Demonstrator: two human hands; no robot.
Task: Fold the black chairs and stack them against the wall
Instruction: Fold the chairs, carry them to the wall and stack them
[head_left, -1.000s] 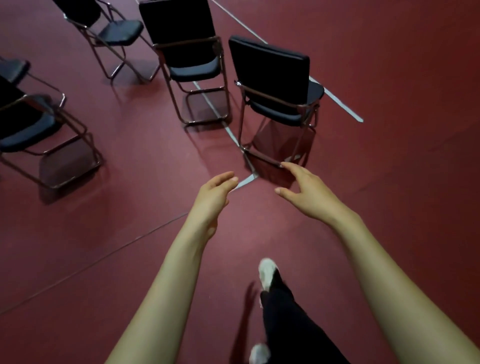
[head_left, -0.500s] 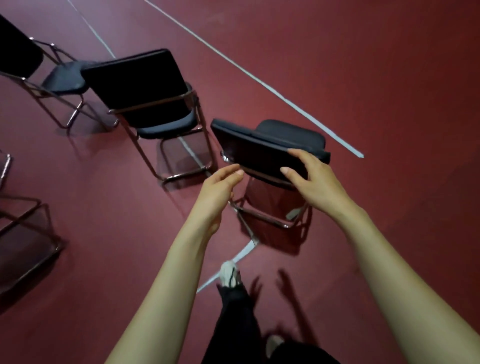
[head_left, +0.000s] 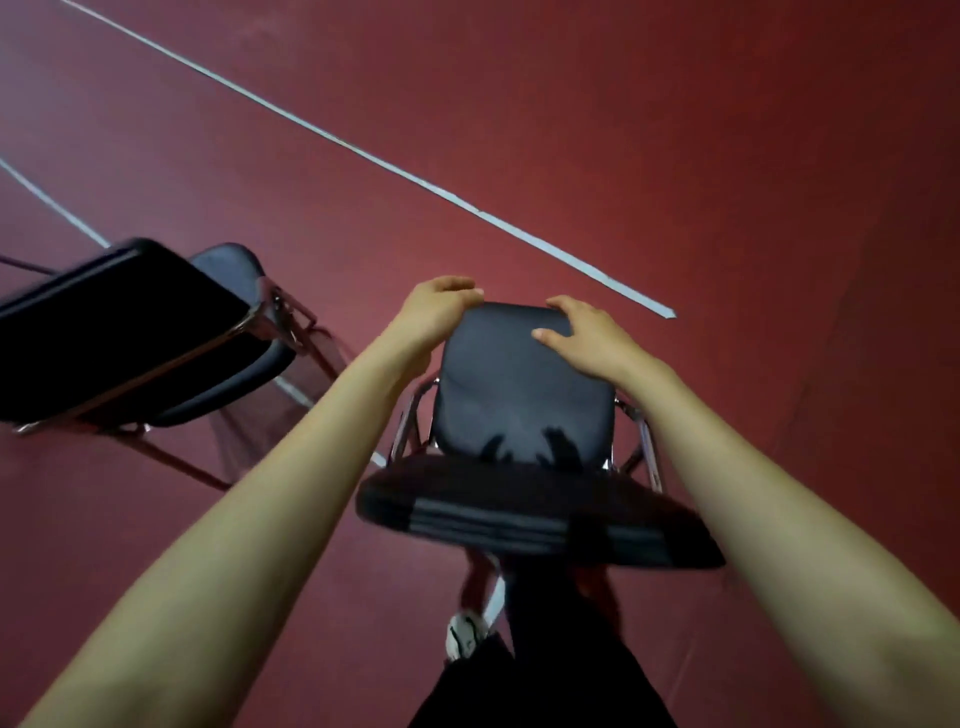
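The task looks barely begun: the nearest black chair (head_left: 519, 384) stands unfolded at centre, left hand (head_left: 441, 306) and right hand (head_left: 587, 338) each with a grip curled over its seat's far edge (apparently to tip it up). A second chair (head_left: 130, 332) at 9 o'clock is open too; no wall or stack shows.

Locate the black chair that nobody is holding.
The free chair stands at the head view's left edge, on the red floor, beside the held chair.

Single head-worn wide-angle view, facing forward and steeply down, close above chair (head_left: 519, 395), red floor (head_left: 675, 130) beyond
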